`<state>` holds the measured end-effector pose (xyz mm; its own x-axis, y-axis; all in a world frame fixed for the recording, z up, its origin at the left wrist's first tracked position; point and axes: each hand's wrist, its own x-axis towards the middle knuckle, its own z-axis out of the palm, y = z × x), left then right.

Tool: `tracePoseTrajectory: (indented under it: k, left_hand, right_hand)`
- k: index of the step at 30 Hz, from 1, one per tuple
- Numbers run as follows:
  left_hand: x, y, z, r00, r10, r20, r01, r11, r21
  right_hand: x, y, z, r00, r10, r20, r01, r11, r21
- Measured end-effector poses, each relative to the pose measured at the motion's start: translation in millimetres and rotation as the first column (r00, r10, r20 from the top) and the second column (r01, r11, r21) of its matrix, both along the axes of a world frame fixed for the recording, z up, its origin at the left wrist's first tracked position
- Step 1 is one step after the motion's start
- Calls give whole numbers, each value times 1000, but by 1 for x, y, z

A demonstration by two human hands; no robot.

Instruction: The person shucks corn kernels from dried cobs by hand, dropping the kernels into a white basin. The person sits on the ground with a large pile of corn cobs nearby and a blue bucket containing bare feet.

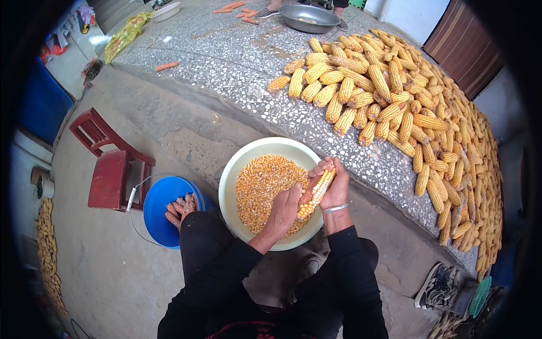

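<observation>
A partly shelled corn cob [318, 188] is held slantwise over a pale plastic basin [227, 193]. My right hand [337, 184], with a silver bracelet at the wrist, is closed around the cob's right side and upper end. My left hand [285, 212] lies against the cob's left side, thumb on its bare reddish part; its fingertips are partly hidden, so its hold is unclear. Loose corn kernels [266, 186] cover the bottom of the basin. Left of the basin a blue bucket [161, 203] contains several bare cobs [182, 207].
A large heap of unshelled corn cobs [402, 106] lies on the raised speckled ledge at right. A red wooden chair [108, 178] stands beyond the bucket. Another person's feet [267, 12] flank a metal basin [309, 26]. Shoes [438, 286] sit at lower right.
</observation>
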<state>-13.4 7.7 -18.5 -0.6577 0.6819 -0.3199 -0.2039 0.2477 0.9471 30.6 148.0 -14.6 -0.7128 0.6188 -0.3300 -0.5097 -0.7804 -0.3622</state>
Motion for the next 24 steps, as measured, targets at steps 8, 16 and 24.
tracePoseTrajectory:
  k: [8,16,24]
  left_hand:
    - [7,-3,40,932,-106,-348,105,994,-20]
    - [1,-2,16,975,-32,-219,33,999,-3]
    - [8,-5,35,906,-117,-407,101,993,-59]
  right_hand:
    - [4,10,-7,997,-38,71,40,999,-29]
    - [4,3,-1,992,-58,112,61,998,-21]
    - [1,7,-6,985,-79,154,86,995,-41]
